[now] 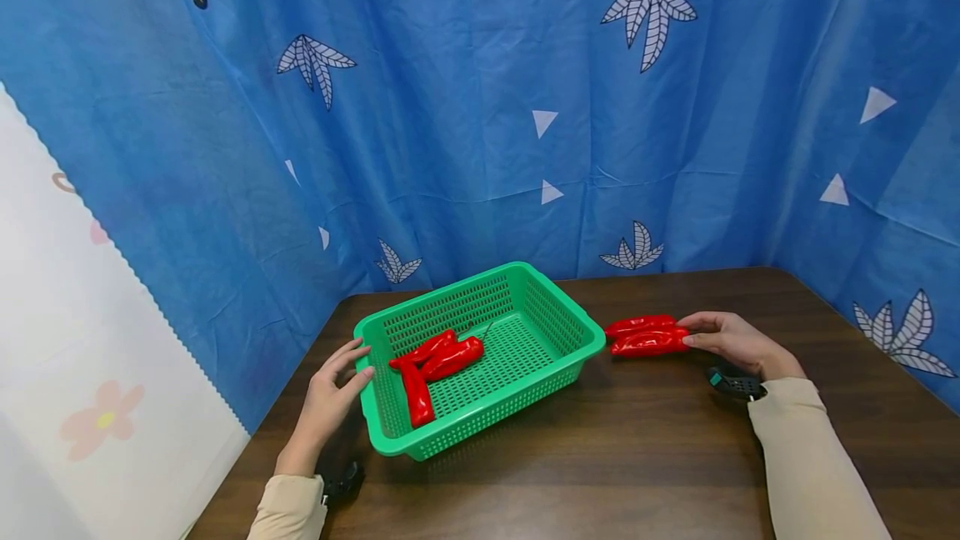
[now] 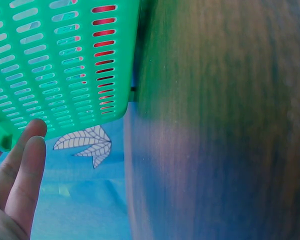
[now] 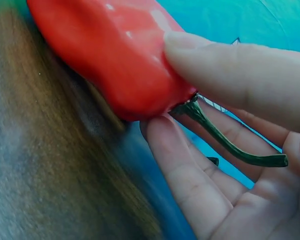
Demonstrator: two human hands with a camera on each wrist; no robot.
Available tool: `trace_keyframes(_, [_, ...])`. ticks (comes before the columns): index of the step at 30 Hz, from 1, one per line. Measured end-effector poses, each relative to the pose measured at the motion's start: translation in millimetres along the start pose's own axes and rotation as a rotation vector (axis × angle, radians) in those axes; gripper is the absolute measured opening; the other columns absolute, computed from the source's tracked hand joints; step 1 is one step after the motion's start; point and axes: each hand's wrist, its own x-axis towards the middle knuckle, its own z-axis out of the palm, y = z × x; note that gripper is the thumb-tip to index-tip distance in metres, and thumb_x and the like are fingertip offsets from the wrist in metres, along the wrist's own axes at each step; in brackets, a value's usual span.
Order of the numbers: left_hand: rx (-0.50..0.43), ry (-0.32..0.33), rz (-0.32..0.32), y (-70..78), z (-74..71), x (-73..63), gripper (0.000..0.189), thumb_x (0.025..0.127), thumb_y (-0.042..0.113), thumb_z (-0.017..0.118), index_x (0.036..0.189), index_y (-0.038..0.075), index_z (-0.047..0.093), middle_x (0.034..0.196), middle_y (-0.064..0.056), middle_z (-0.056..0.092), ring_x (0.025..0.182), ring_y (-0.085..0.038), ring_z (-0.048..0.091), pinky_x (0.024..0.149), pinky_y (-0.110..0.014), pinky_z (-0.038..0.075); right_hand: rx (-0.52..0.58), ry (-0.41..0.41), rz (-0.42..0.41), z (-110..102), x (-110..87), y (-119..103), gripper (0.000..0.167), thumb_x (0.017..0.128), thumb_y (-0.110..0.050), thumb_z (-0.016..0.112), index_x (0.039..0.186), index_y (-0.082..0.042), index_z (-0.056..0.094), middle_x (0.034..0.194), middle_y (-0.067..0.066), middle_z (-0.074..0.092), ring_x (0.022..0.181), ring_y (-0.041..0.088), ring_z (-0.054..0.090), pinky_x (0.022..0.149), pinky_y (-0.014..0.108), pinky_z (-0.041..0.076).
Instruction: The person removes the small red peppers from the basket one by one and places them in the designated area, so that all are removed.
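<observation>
Head: left hand (image 1: 327,394) touches basket (image 1: 487,402) rim, perhaps steadying it, three peppers (image 1: 453,359) inside; right hand (image 1: 738,344), well apart, at another pair (image 1: 648,344). Left wrist: fingers (image 2: 32,170) loosely straight. Right wrist: pepper (image 3: 105,55) pinched near stem (image 3: 225,139), seemingly for grip.

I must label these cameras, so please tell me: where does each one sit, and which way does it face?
Head: worn on the person's head, facing forward and down at the green basket, table and blue curtain; the left hand, right hand and sleeves show.
Left wrist: worn there, facing the basket's slotted outside; left-hand fingers show.
Right wrist: worn there, facing one red pepper closely; the right hand's thumb and fingers, pinching it, show.
Shared: head and left wrist both show the basket.
</observation>
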Motion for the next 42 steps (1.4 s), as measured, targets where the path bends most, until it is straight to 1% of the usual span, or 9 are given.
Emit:
trace_keyframes(5, [-0.013,-0.004,-0.008,1.2,0.4,-0.1,0.042,0.099,0.02,0.065,0.137,0.003,0.06,0.155,-0.015,0.044,0.14,-0.031,0.042,0.094,-0.01,0.046,-0.005,0.01,0.013,0.7,0.1,-0.2,0.063,0.096,-0.026,0.069,0.141,0.012,0.046,0.144,0.035,0.045,0.116,0.022,0.059,0.094,0.031,0.057])
trace_keyframes(8, [-0.018,-0.004,-0.011,1.5,0.3,-0.1,0.042,0.099,0.02,0.065,0.137,0.002,0.06,0.155,-0.015,0.043,0.14,-0.032,0.042,0.093,-0.007,0.044,-0.001,0.011,0.018,0.6,0.5,0.6,0.063,0.096,-0.026,0.069,0.14,0.012,0.046,0.142,0.033,0.047,0.113,0.019,0.06,0.094,0.03,0.057])
trace_keyframes(13, [-0.011,-0.002,-0.013,1.8,0.2,0.1,0.042,0.099,0.021,0.065,0.137,0.003,0.06,0.155,-0.015,0.044,0.139,-0.031,0.043,0.093,-0.007,0.044,0.012,0.018,0.032,0.4,1.4,2.4,0.062,0.095,-0.026,0.07,0.139,0.012,0.047,0.141,0.033,0.048,0.11,0.016,0.061,0.093,0.029,0.058])
trace_keyframes(29, [-0.021,-0.004,-0.017,0.4,0.0,1.0,0.042,0.099,0.02,0.065,0.136,0.003,0.06,0.155,-0.015,0.044,0.139,-0.029,0.043,0.091,-0.005,0.044,-0.074,0.064,0.042,1.4,2.0,0.6,0.063,0.093,-0.029,0.073,0.137,0.01,0.052,0.14,0.035,0.049,0.111,0.025,0.061,0.089,0.029,0.059])
trace_keyframes(31, [-0.02,-0.003,-0.018,0.8,0.0,1.2,0.042,0.099,0.02,0.065,0.137,0.003,0.06,0.155,-0.015,0.045,0.137,-0.023,0.045,0.091,-0.006,0.045,-0.081,0.065,0.045,1.4,1.7,0.1,0.063,0.093,-0.03,0.073,0.137,0.01,0.051,0.14,0.035,0.048,0.112,0.026,0.061,0.089,0.029,0.059])
trace_keyframes(36, [-0.017,0.003,-0.017,1.5,-0.1,1.5,0.041,0.099,0.02,0.065,0.136,0.003,0.061,0.154,-0.015,0.046,0.124,0.008,0.045,0.091,-0.01,0.048,-0.083,0.066,0.056,1.1,0.2,-1.9,0.064,0.093,-0.03,0.072,0.138,0.01,0.051,0.142,0.036,0.046,0.114,0.028,0.06,0.09,0.031,0.059])
trace_keyframes(38, [-0.014,0.005,-0.02,1.5,-0.2,1.5,0.041,0.099,0.02,0.066,0.136,0.004,0.061,0.154,-0.015,0.046,0.119,0.014,0.044,0.09,-0.011,0.049,-0.089,0.069,0.058,1.1,-0.2,-3.0,0.065,0.093,-0.031,0.072,0.138,0.01,0.051,0.142,0.036,0.046,0.115,0.029,0.06,0.092,0.033,0.059])
trace_keyframes(40, [-0.008,0.006,-0.023,1.4,-0.4,1.5,0.041,0.099,0.02,0.066,0.136,0.004,0.061,0.154,-0.014,0.046,0.119,0.01,0.048,0.089,-0.013,0.05,-0.105,0.075,0.059,0.9,-0.5,-3.8,0.065,0.093,-0.033,0.072,0.138,0.01,0.051,0.142,0.036,0.046,0.116,0.031,0.059,0.093,0.037,0.058])
trace_keyframes(42, [-0.005,0.004,-0.027,1.2,-0.6,1.6,0.041,0.099,0.021,0.066,0.136,0.004,0.061,0.154,-0.014,0.046,0.124,-0.002,0.052,0.09,-0.012,0.05,-0.124,0.082,0.062,0.5,-1.1,-4.5,0.066,0.093,-0.034,0.072,0.138,0.01,0.051,0.141,0.036,0.047,0.117,0.034,0.059,0.095,0.041,0.057])
